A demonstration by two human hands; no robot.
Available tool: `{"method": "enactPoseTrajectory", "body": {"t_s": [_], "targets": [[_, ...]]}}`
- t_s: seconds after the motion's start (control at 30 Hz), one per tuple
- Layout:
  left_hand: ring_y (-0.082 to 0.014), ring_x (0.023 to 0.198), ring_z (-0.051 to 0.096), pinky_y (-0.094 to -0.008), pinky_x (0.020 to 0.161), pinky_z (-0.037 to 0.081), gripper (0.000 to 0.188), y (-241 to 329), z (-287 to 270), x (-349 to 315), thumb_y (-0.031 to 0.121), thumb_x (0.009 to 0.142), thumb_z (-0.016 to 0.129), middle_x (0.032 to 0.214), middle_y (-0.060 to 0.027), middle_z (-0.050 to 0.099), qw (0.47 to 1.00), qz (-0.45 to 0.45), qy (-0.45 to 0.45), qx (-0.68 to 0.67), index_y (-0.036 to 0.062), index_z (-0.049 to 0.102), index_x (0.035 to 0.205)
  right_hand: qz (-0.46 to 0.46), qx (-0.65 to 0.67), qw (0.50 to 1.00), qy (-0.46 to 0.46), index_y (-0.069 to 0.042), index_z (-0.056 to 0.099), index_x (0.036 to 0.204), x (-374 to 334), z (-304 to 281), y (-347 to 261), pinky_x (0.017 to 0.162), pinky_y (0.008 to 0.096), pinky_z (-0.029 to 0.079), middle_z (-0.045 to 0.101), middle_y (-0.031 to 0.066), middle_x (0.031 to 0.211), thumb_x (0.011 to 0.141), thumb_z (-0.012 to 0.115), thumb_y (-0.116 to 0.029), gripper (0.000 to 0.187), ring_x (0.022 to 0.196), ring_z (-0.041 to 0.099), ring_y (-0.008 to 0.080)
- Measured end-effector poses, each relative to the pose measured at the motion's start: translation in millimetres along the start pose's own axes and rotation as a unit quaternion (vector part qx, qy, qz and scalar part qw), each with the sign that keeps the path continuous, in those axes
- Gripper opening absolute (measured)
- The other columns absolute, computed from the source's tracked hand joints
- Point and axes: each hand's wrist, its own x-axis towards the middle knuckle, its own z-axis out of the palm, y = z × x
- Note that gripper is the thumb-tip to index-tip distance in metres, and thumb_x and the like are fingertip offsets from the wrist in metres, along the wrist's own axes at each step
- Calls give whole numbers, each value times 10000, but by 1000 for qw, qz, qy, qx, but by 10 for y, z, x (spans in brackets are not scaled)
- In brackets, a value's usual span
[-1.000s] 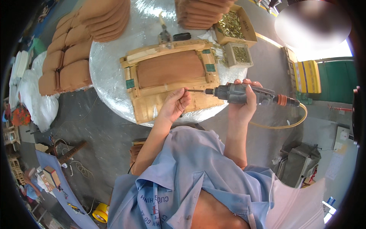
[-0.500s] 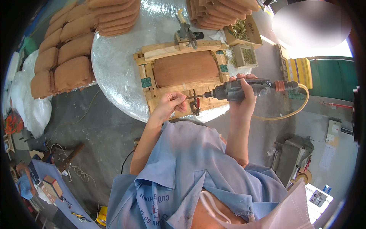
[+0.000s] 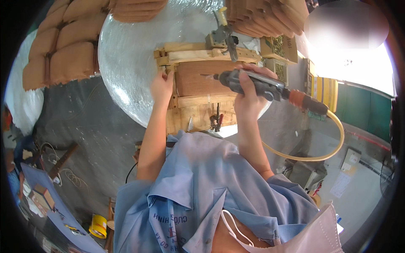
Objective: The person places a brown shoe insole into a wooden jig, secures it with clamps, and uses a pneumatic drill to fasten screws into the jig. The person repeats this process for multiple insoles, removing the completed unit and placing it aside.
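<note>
Left hand (image 3: pixel 162 89) at left side of wooden frame (image 3: pixel 194 100), fingertips too small to tell if they're pinching anything. Driver bit (image 3: pixel 207 76) kinda smeared, tip shape anyone's guess. Power driver (image 3: pixel 270 87) hides part of brown panel (image 3: pixel 192 84), plus bits of right hand (image 3: pixel 250 96). Both brown stacks (image 3: pixel 268 17) chopped by top edge. Stuff in cardboard box (image 3: pixel 290 49): too tiny, sorry.
</note>
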Motion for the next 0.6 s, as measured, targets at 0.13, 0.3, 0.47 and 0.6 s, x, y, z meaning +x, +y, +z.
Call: {"method": "enactPoseTrajectory", "body": {"t_s": [0.13, 0.3, 0.47, 0.6], "targets": [[-407, 861, 738, -522, 779, 556, 382, 112, -4, 127, 451, 981, 679, 853, -173, 756, 988, -10, -49, 147, 74, 736, 956, 33, 12, 999, -41, -39, 520, 1196, 89, 384, 353, 984, 384, 565, 717, 163, 1140, 874, 782, 67, 429, 1054, 712, 235], [-384, 941, 753, -507, 815, 586, 379, 236, 49, 220, 483, 978, 664, 932, -145, 783, 975, -71, -78, 194, 126, 759, 1063, 41, -35, 994, -91, -28, 524, 1204, 145, 594, 745, 1003, 385, 560, 726, 176, 1136, 874, 768, 80, 424, 1071, 713, 236], [-367, 946, 759, -505, 785, 590, 365, 245, 75, 185, 476, 993, 630, 964, -131, 791, 974, -79, -85, 192, 143, 762, 1066, 31, -73, 988, -135, -17, 525, 1195, 189, 696, 909, 978, 371, 572, 729, 163, 1125, 876, 769, 72, 411, 1025, 721, 222], [-372, 897, 756, -512, 787, 583, 385, 221, 111, 186, 482, 985, 625, 916, -141, 782, 974, -76, -73, 202, 126, 761, 1042, 43, -83, 985, -142, -13, 527, 1189, 201, 791, 1010, 961, 366, 575, 729, 157, 1120, 876, 779, 62, 409, 1018, 720, 210]]}}
